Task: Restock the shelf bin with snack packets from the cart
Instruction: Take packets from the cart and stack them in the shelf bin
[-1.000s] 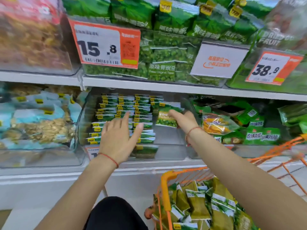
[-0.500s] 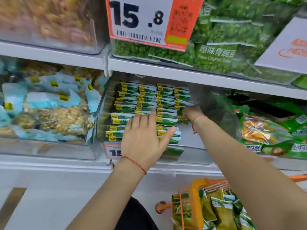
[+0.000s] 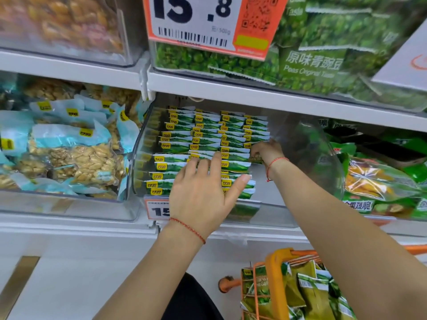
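A clear plastic shelf bin (image 3: 307, 211) on the lower shelf holds several rows of upright green snack packets (image 3: 208, 135) with yellow tags. My left hand (image 3: 203, 192) lies flat with straight fingers against the front packets. Deeper in the bin, my right hand (image 3: 265, 151) pinches one green packet (image 3: 255, 158) at the right end of the rows; most of that packet is hidden by the fingers. Below right, the orange cart (image 3: 275, 262) carries more green packets (image 3: 312, 294).
Left of the bin stands another clear bin with blue nut packets (image 3: 69, 153). To the right lie green and orange snack bags (image 3: 379, 181). An orange price tag (image 3: 208, 21) and a bin of pea bags (image 3: 312, 63) hang on the shelf above.
The view has moved closer to the bin. My right hand went from holding the packet in front of the rows to pushing it in at their right end. My left hand stays on the front packets.
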A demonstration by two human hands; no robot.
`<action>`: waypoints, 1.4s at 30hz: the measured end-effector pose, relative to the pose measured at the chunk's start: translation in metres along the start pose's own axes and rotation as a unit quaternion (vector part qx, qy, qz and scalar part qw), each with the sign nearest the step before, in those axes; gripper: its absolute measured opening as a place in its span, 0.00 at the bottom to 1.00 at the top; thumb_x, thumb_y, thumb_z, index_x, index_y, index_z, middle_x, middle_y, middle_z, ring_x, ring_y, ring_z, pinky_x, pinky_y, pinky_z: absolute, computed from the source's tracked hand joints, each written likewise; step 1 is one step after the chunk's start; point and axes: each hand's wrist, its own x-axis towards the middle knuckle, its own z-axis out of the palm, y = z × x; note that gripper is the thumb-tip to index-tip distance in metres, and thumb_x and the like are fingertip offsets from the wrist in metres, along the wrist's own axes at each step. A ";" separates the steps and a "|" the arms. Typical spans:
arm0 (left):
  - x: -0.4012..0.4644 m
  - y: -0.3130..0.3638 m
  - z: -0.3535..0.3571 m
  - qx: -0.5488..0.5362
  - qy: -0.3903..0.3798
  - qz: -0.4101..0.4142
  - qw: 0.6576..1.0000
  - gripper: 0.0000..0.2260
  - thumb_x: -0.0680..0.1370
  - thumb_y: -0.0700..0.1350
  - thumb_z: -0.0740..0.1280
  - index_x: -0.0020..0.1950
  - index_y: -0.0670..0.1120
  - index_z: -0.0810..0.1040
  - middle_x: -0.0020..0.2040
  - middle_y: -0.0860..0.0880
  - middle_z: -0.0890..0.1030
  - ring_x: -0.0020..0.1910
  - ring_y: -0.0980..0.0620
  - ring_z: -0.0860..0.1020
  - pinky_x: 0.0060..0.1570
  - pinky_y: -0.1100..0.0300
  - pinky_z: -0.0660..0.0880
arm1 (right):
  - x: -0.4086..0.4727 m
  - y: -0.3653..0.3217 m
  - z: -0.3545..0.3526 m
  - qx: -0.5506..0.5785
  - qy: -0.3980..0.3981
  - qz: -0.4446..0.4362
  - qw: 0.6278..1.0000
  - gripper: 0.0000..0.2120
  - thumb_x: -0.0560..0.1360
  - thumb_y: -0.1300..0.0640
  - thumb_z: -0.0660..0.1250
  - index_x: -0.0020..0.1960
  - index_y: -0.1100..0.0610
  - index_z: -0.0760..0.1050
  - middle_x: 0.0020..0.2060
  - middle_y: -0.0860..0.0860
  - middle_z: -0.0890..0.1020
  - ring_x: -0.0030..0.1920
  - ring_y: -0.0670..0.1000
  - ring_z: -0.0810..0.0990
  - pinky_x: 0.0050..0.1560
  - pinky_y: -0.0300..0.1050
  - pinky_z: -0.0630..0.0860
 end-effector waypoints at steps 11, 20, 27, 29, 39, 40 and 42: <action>0.000 -0.002 0.003 0.030 0.006 0.005 1.000 0.37 0.77 0.68 0.41 0.62 0.45 0.77 0.47 0.46 0.83 0.52 0.44 0.79 0.38 0.55 0.76 | -0.035 -0.021 -0.021 0.028 0.052 -0.020 0.998 0.23 0.76 0.64 0.62 0.70 0.65 0.64 0.65 0.58 0.72 0.59 0.56 0.73 0.49 0.41 0.65; -0.009 0.000 -0.014 -0.135 0.069 0.050 0.987 0.24 0.78 0.57 0.53 0.62 0.44 0.77 0.55 0.43 0.81 0.56 0.41 0.75 0.52 0.52 0.70 | -0.196 0.067 -0.134 -0.050 -0.092 -0.272 0.957 0.19 0.76 0.66 0.64 0.62 0.49 0.71 0.59 0.43 0.76 0.57 0.38 0.74 0.55 0.29 0.68; -0.084 0.099 -0.053 -0.301 -0.060 0.155 0.939 0.11 0.76 0.52 0.60 0.52 0.51 0.80 0.45 0.57 0.81 0.44 0.58 0.77 0.46 0.60 0.74 | -0.205 0.152 -0.227 -0.364 -0.104 -0.197 0.904 0.09 0.78 0.54 0.63 0.55 0.47 0.78 0.41 0.41 0.81 0.43 0.42 0.80 0.45 0.38 0.76; -0.099 0.124 -0.038 -0.166 -0.278 0.235 0.917 0.10 0.77 0.51 0.62 0.56 0.52 0.78 0.51 0.54 0.81 0.50 0.57 0.77 0.51 0.58 0.74 | -0.204 0.167 -0.232 -0.470 -0.120 -0.215 0.848 0.12 0.78 0.51 0.61 0.61 0.46 0.76 0.47 0.44 0.82 0.48 0.46 0.80 0.48 0.41 0.76; -0.133 0.157 0.010 0.192 -0.538 0.257 0.780 0.39 0.70 0.54 0.74 0.74 0.43 0.59 0.68 0.43 0.69 0.64 0.43 0.70 0.59 0.52 0.71 | -0.169 0.185 -0.245 -0.433 0.097 -0.232 0.866 0.12 0.79 0.48 0.60 0.60 0.49 0.75 0.53 0.48 0.81 0.52 0.51 0.78 0.41 0.41 0.72; -0.132 0.156 0.010 0.172 -0.538 0.250 0.786 0.37 0.70 0.55 0.74 0.72 0.43 0.61 0.67 0.43 0.71 0.64 0.44 0.71 0.59 0.53 0.71 | -0.169 0.190 -0.243 -0.438 0.083 -0.241 0.862 0.14 0.79 0.47 0.60 0.63 0.49 0.73 0.56 0.50 0.80 0.55 0.51 0.77 0.44 0.42 0.74; -0.126 0.153 0.008 0.108 -0.521 0.227 0.815 0.31 0.70 0.55 0.73 0.68 0.45 0.67 0.64 0.44 0.74 0.61 0.46 0.72 0.57 0.54 0.72 | -0.169 0.196 -0.238 -0.458 0.017 -0.232 0.858 0.22 0.78 0.44 0.60 0.70 0.48 0.67 0.63 0.51 0.74 0.63 0.52 0.72 0.55 0.47 0.76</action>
